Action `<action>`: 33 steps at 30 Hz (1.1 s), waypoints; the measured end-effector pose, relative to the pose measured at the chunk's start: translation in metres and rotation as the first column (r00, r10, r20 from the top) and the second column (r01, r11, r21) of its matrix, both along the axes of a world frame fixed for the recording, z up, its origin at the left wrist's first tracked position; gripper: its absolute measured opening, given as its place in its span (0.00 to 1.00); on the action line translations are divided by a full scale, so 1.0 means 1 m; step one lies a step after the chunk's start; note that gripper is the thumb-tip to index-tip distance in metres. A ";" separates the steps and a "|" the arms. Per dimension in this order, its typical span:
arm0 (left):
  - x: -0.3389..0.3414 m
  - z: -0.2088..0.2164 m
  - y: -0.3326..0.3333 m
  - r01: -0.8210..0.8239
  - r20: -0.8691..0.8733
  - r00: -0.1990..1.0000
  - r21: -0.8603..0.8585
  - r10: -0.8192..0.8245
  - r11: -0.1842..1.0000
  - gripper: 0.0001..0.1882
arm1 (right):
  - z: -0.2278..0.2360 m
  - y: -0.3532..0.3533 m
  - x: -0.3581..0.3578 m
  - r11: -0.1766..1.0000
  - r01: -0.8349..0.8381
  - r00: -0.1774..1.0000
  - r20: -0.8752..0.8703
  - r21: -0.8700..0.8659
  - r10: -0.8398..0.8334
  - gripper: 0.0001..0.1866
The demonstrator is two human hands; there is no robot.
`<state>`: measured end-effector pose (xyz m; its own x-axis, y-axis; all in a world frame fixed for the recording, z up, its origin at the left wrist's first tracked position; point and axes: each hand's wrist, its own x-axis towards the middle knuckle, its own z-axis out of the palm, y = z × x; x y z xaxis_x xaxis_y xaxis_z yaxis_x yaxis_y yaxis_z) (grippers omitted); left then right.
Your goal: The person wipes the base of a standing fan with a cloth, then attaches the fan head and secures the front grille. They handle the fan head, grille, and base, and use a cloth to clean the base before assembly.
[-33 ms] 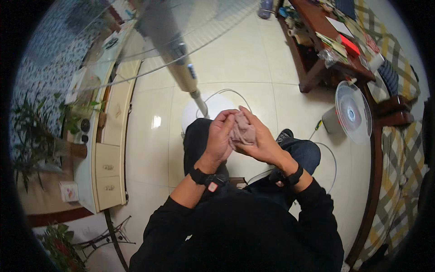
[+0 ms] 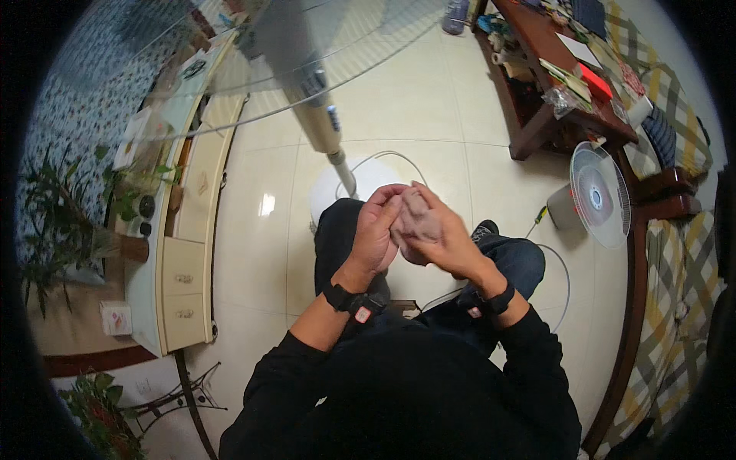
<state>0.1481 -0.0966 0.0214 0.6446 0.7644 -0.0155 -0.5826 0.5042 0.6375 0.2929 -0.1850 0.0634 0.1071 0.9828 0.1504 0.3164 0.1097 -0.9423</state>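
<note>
A crumpled cloth of pale greyish-pink colour (image 2: 415, 221) is between the two hands, in front of the person's body and above the gap between the knees. It looks soft and thin, and it is gathered in a loose bundle with many uneven folds. Its surface is a little blurred, and I cannot tell whether some object lies inside.

The bare left hand (image 2: 376, 228) has its fingers bent and its thumb pressed toward them, gripping at the left edge of the bundle. The bare right hand (image 2: 454, 241) is curved around the right side and holds the cloth too, with the fingers at the upper part and the thumb mostly hidden.

About the labels: on the black band of the left wrist (image 2: 337, 297) there is a small white square tag with red border (image 2: 363, 314), and its mark is too small for reading. The grey-beige pole of a standing fan (image 2: 313, 123) carries a narrow dark-blue and white panel (image 2: 333, 118), also not legible. At the left side, a white box with reddish print (image 2: 116, 317) stands near the cream-coloured wooden cabinet (image 2: 184, 264); its print is blurred.
</note>
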 end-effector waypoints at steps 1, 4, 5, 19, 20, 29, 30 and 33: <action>-0.006 0.003 -0.001 -0.022 -0.026 0.999 0.049 0.023 0.999 0.16 | -0.004 -0.005 0.004 0.996 0.001 0.996 -0.086 -0.093 -0.009 0.40; -0.033 0.003 -0.001 0.035 -0.112 0.993 0.104 -0.023 0.994 0.17 | -0.028 -0.019 0.017 0.995 0.100 0.992 -0.068 -0.024 -0.102 0.36; -0.041 0.002 0.004 -0.001 -0.186 0.982 0.110 0.022 0.994 0.16 | -0.038 -0.023 0.024 0.983 0.167 0.980 -0.096 -0.077 -0.174 0.35; -0.143 -0.003 0.047 -0.381 -0.265 0.848 0.299 0.460 0.875 0.11 | -0.076 -0.028 0.014 0.949 0.266 0.661 -0.685 -0.170 -0.308 0.29; -0.145 -0.002 0.044 -0.376 -0.278 0.844 0.303 0.459 0.876 0.11 | -0.074 -0.024 0.010 0.956 0.237 0.653 -0.700 -0.173 -0.289 0.30; -0.143 -0.024 0.000 -0.157 -0.380 0.897 0.206 0.227 0.966 0.11 | -0.096 -0.028 -0.011 0.942 -0.020 0.583 -0.769 -0.334 -0.261 0.32; -0.142 -0.029 -0.006 -0.091 -0.412 0.898 0.173 0.156 0.981 0.11 | -0.102 -0.029 -0.010 0.923 -0.026 0.575 -0.761 -0.383 -0.300 0.31; -0.143 -0.040 -0.019 -0.003 -0.501 0.859 0.191 0.100 0.982 0.10 | -0.119 -0.036 -0.007 0.869 0.032 0.552 -0.716 -0.493 -0.427 0.30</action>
